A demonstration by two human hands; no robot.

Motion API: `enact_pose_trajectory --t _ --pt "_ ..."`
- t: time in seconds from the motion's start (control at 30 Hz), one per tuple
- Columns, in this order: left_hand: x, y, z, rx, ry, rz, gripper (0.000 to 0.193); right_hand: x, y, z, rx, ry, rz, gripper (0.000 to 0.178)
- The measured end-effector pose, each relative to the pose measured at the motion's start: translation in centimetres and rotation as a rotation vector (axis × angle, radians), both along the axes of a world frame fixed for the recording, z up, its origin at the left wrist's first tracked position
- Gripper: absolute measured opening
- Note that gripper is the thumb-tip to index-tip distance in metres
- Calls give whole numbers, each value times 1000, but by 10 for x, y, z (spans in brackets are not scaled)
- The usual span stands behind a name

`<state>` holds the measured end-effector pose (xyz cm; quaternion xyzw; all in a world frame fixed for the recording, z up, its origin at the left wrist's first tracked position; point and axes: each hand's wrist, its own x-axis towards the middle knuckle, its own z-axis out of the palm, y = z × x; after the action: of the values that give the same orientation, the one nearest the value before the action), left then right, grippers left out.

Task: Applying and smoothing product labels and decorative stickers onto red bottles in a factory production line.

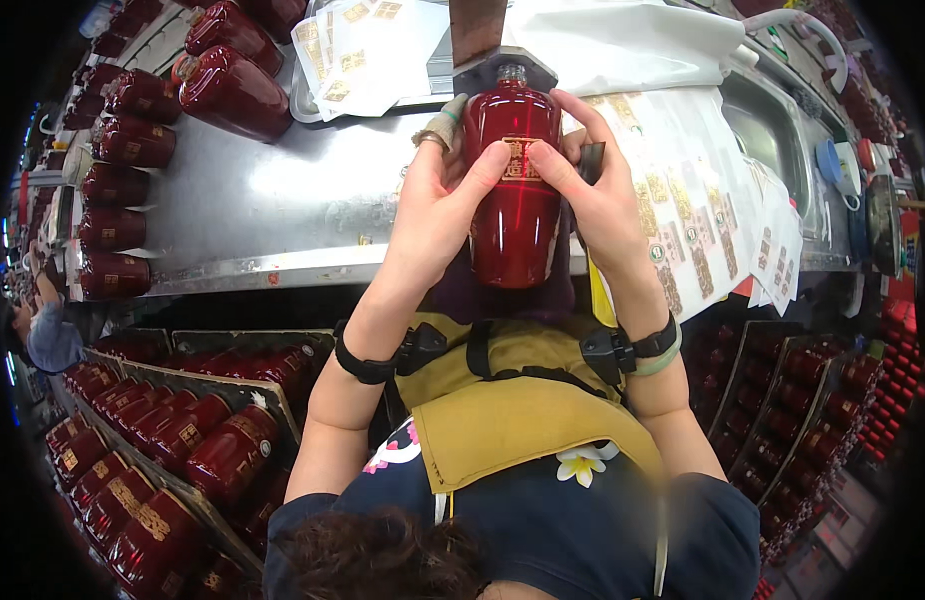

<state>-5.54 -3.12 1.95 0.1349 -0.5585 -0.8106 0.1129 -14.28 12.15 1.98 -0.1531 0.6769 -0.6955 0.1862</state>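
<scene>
A glossy dark red bottle [515,235] lies in front of me, its clear glass neck [511,75] pointing away. Both my hands frame it. My left hand [445,185] grips its left side, with a pale cover on one finger. My right hand [600,195] holds the right side. Both thumbs press on the square gold label [521,160] stuck on the bottle's front. Beneath the neck is a dark grey block-like support [475,75]. Just right of the bottle lie sheets of gold decals [683,210]. Parts of my fingers are hidden behind the bottle.
Red bottles [235,95] stand on the metal table [273,200] at left, several along its edge. A tray [303,100] holds more decal sheets [368,50]. A sink [768,120] is at right. Crates of red bottles [233,450] flank me. Another person [53,325] is far left.
</scene>
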Motion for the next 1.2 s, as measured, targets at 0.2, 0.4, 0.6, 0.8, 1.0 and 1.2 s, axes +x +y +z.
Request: enact_pose_trajectory --t 0.2,0.4,0.6,0.8,1.0,1.2 --pt "-1 0 -3 13 3 11 77 0 2 -1 -17 -11 12 67" --pt "-1 -1 -3 0 9 2 75 1 1 -4 -5 24 2 69" --pt "0 -1 -3 -1 21 3 75 2 1 -4 -9 9 9 71" --pt "2 -5 -6 69 0 9 66 2 4 1 -77 -44 31 67" --pt "4 -5 -2 128 -2 -12 61 4 3 10 -45 -105 8 62" --pt "4 1 -5 46 5 -17 76 5 5 -1 -52 -62 10 71"
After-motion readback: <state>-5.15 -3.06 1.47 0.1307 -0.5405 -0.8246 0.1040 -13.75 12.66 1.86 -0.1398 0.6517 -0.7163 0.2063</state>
